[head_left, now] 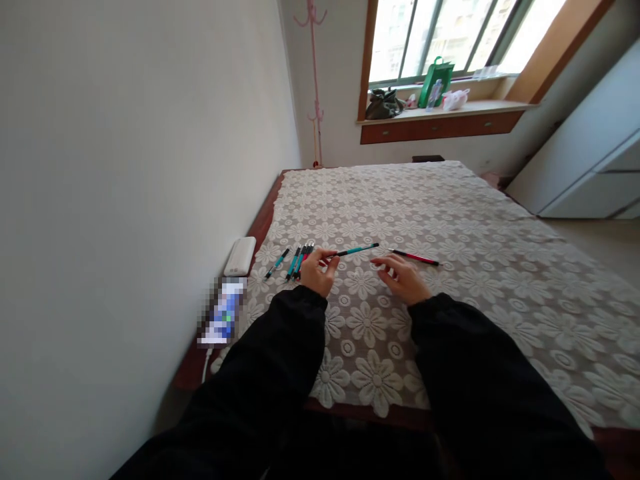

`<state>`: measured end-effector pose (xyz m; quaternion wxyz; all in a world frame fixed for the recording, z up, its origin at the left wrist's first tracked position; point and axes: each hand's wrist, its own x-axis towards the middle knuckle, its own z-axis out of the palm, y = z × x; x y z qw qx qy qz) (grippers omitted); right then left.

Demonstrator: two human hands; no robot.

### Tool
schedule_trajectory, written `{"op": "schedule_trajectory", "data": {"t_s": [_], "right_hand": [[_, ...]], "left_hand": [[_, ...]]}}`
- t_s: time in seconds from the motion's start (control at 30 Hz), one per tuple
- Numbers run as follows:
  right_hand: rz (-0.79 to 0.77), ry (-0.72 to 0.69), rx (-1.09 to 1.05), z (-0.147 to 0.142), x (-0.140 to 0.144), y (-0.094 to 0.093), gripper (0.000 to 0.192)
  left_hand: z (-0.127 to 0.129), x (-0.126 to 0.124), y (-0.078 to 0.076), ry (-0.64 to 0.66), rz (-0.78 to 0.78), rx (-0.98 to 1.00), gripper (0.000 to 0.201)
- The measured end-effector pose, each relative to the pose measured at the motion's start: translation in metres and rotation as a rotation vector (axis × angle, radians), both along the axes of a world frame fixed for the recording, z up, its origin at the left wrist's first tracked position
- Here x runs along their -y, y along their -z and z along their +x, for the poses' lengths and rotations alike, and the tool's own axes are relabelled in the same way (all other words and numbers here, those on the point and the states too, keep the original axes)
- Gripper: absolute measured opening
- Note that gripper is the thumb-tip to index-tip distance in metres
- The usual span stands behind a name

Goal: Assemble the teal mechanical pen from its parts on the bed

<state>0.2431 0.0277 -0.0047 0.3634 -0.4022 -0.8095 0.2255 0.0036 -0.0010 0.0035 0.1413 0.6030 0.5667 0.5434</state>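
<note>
My left hand [319, 270] pinches one end of a teal and black pen [357, 250], which points right and slightly up above the tablecloth. My right hand [403, 279] is just past the pen's far end, fingers apart and curved, with nothing visible in them. Beyond the right fingers a red and black pen [415, 257] lies on the cloth. Left of my left hand, several teal and red pens [296, 261] lie side by side, partly hidden by that hand. A separate teal and black pen [277, 264] rests a little further left.
A lace flower tablecloth [367, 323] covers the table. Along its left edge, by the wall, are a white power bank [240, 257] and a blurred-out phone [223, 313] with a white cable [206, 365]. A green bag [436, 83] stands on the windowsill; a pink coat rack [315, 60] rises behind.
</note>
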Motion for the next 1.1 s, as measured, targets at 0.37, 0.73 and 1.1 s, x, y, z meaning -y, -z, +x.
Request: {"op": "schedule_trajectory", "data": {"t_s": [0.37,0.73,1.1], "right_hand": [[0.201,-0.300,0.317,-0.016,0.005,0.007,0.032],[0.050,-0.068,0.233,0.006,-0.009,0.014,0.017],[-0.137,0.001,-0.214,0.005,0.002,-0.007,0.035]], "left_hand": [[0.002,0.002,0.002,0.070,-0.038,-0.061,0.013],[0.002,0.000,0.002,0.054,-0.050,-0.011,0.012],[0.005,-0.001,0.004,0.201,-0.048,0.051,0.011]]}}
